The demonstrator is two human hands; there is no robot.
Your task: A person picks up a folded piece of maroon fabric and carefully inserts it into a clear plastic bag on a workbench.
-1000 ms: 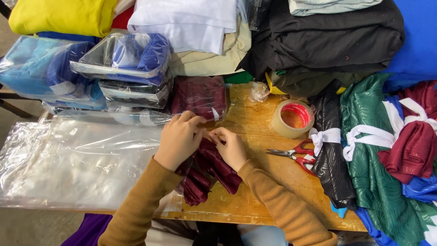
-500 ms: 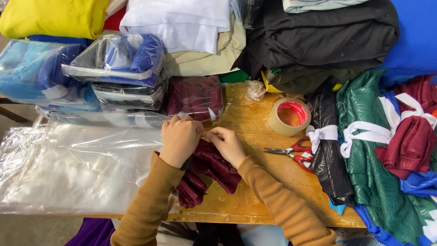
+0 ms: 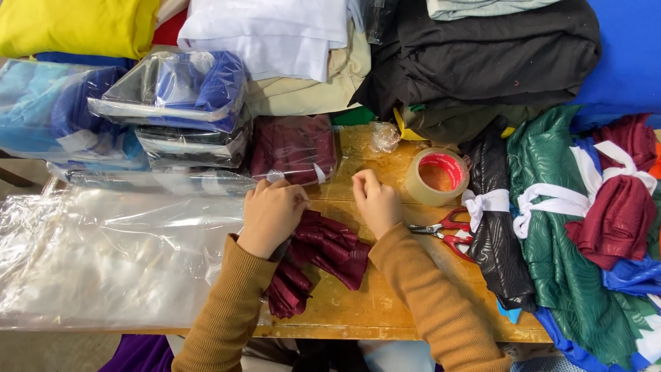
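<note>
A folded maroon cloth (image 3: 327,251) lies on the wooden table (image 3: 365,310) in front of me. My left hand (image 3: 272,215) is curled over the cloth's upper left end and grips it. My right hand (image 3: 377,202) hovers just right of the cloth's top edge, fingers closed in a loose fist with nothing visible in it. Both arms wear mustard-brown sleeves. The cloth's lower left part is hidden under my left forearm.
Clear plastic bags (image 3: 103,255) lie flat at the left. Behind them stand bagged blue fabrics (image 3: 179,89) and a bagged maroon cloth (image 3: 292,148). A tape roll (image 3: 437,177) and red-handled scissors (image 3: 444,231) lie at the right, beside black (image 3: 496,227) and green (image 3: 564,262) tied bundles.
My right hand has drawn away from my left hand, moving right and slightly up toward the tape roll. My left hand stays on the maroon cloth.
</note>
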